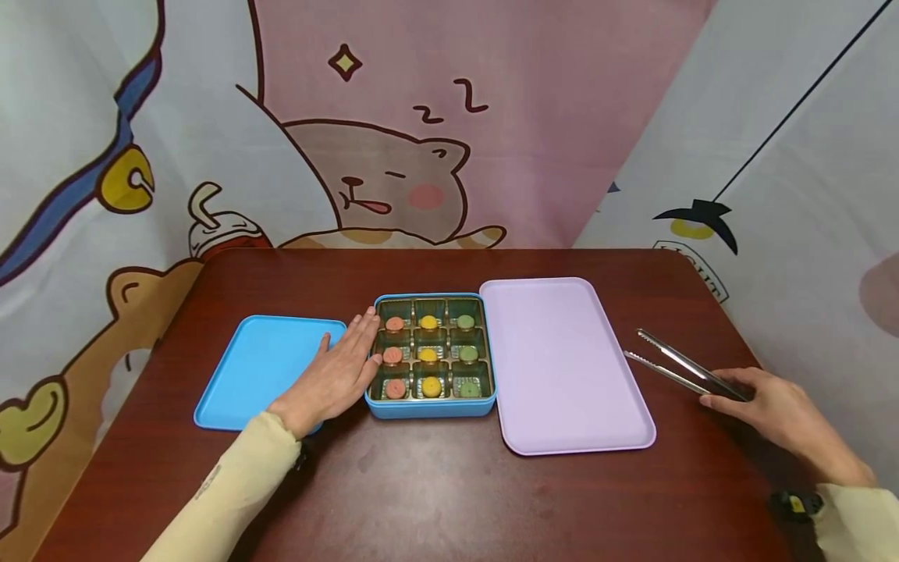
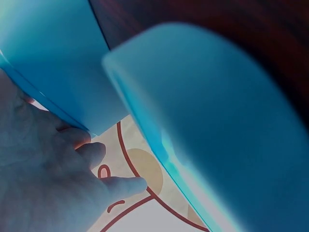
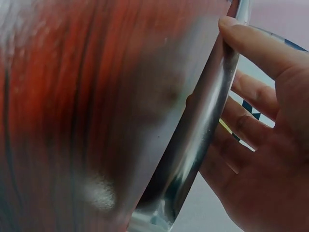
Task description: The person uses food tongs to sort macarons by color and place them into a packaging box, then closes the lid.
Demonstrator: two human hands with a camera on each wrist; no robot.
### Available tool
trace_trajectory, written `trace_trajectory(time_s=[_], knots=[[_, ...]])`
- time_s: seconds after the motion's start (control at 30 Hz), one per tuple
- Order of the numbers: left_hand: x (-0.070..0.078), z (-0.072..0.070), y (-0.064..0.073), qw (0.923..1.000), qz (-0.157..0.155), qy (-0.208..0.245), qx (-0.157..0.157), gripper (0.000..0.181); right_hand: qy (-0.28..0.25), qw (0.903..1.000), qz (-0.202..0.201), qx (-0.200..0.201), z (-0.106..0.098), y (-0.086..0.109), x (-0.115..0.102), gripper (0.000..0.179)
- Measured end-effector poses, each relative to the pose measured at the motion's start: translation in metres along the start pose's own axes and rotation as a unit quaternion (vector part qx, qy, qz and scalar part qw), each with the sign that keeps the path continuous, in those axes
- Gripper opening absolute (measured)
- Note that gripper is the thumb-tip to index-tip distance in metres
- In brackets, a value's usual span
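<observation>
A blue box (image 1: 431, 410) stands mid-table, its gold insert (image 1: 446, 371) divided into three rows of three compartments. Small round pieces lie inside: a pink column (image 1: 392, 356) on the left, yellow (image 1: 428, 355) in the middle, green (image 1: 467, 354) on the right. My left hand (image 1: 333, 382) rests with straight fingers against the box's left side; the left wrist view shows it beside the blue wall (image 2: 58, 72). Over at the right, my right hand (image 1: 787, 410) holds metal tongs (image 1: 677, 357) between thumb and fingers, the tong arms spread apart and pointing left.
Left of the box lies a flat blue lid or tray (image 1: 256, 375), partly under my left forearm and hand. A lilac tray (image 1: 569, 367) lies right against the box, between it and the tongs. Behind the dark wooden table (image 1: 449, 484) hangs a cartoon-printed cloth (image 1: 534, 125).
</observation>
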State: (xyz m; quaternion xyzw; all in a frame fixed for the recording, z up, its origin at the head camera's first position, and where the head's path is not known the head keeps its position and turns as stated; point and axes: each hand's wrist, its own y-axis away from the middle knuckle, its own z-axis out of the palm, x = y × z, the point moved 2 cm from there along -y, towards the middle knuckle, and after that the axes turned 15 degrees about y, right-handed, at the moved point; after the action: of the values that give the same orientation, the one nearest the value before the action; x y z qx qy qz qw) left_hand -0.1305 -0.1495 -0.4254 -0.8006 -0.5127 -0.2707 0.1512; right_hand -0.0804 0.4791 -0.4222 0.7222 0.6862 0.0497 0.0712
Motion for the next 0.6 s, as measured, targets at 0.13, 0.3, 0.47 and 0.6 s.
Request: trace_trajectory(time_s=[0.13,0.3,0.47,0.6], knots=[[-0.0003,-0.0002,0.0004,1.0,0.003,0.0,0.005,0.066,0.003,0.9999,-0.009,-0.006,0.0024,-0.0024,0.0024,0.079],[-0.0006,-0.0005,0.001,1.0,0.005,-0.002,0.008,0.065,0.002,0.9997,-0.025,0.0,0.0023,-0.0048,0.0033,0.076],[-0.0001,-0.0001,0.0004,1.0,0.004,-0.001,0.006,0.065,0.005,0.9993,-0.034,0.013,0.0029,-0.004,0.0074,0.074],[0.0005,0.0002,-0.0008,1.0,0.0,0.004,0.003,0.066,0.009,0.9991,-0.037,0.019,0.0039,-0.0037,0.0076,0.071]])
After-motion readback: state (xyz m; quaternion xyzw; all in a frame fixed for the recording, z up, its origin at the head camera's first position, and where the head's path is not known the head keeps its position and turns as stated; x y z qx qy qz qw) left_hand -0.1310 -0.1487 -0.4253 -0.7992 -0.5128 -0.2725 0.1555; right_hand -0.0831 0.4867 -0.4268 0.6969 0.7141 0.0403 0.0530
